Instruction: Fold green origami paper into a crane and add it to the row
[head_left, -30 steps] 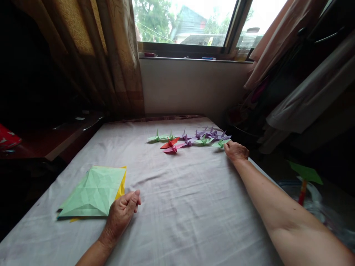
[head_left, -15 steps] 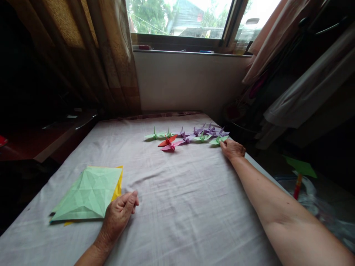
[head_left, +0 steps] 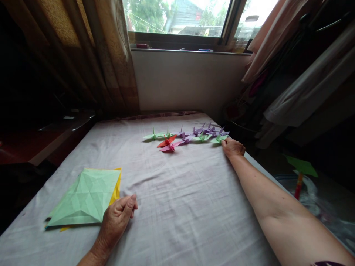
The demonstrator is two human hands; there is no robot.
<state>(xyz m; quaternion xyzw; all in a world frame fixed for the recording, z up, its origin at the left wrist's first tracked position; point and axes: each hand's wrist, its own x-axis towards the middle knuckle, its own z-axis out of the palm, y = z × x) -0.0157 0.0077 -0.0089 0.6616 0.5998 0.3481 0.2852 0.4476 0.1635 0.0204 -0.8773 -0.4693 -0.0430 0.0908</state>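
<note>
At the far right of the cloth-covered table, my right hand pinches the edge of a light green paper crane. Several purple cranes stand behind it, and another green crane sits to its left. Further left are a red crane, a pink crane and two more green ones. My left hand rests loosely closed on the cloth, its fingers curled. Beside it lies a stack of creased paper, a pale green sheet on top and yellow paper showing underneath.
A pale cloth with wrinkles covers the table. Behind it are a wall and a window; a curtain hangs at left. Hanging clothes and a bin with a green sheet stand at right. A dark red surface is at left.
The view has shifted slightly. My right hand remains at the green crane, which sits almost unchanged. My left hand stays closed beside the paper stack.
</note>
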